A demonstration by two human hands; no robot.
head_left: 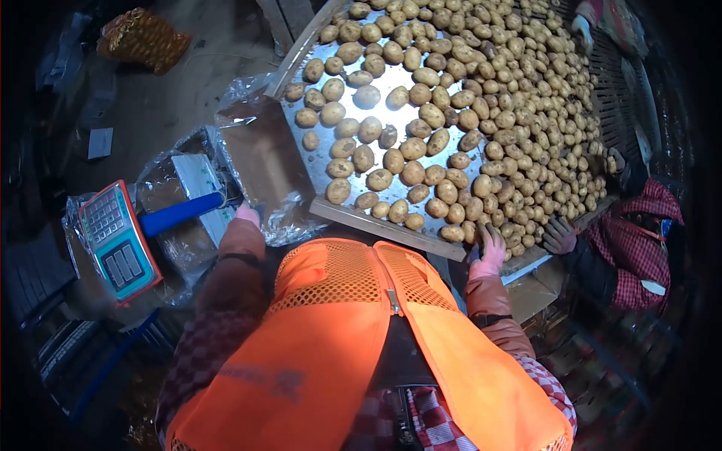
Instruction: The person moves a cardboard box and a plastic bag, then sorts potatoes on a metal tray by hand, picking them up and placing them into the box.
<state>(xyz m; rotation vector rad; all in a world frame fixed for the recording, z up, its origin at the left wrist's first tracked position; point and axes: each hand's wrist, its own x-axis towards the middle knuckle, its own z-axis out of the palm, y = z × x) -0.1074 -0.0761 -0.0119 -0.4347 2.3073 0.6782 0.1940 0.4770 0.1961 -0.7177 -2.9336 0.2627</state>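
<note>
A sloping metal sorting table [320, 143] carries many potatoes [414, 172], sparse on its left and heaped on the right. My right hand [490, 252], in a pink and grey glove, reaches over the table's near edge with its fingers stretched out against the potatoes there. At the near flap of a cardboard box [263, 161] lined with clear plastic is my left hand [247, 216] in a pink glove. Its fingers are mostly hidden, so any grip cannot be seen. A digital scale display [120, 240] on a blue post [180, 213] stands just left of that hand.
To my right, a person in a checked sleeve [650, 244] rests a grey-gloved hand [559, 236] at the table edge. Another person's gloved hand [583, 31] is at the far right. A filled mesh sack [143, 40] lies on the floor at the far left.
</note>
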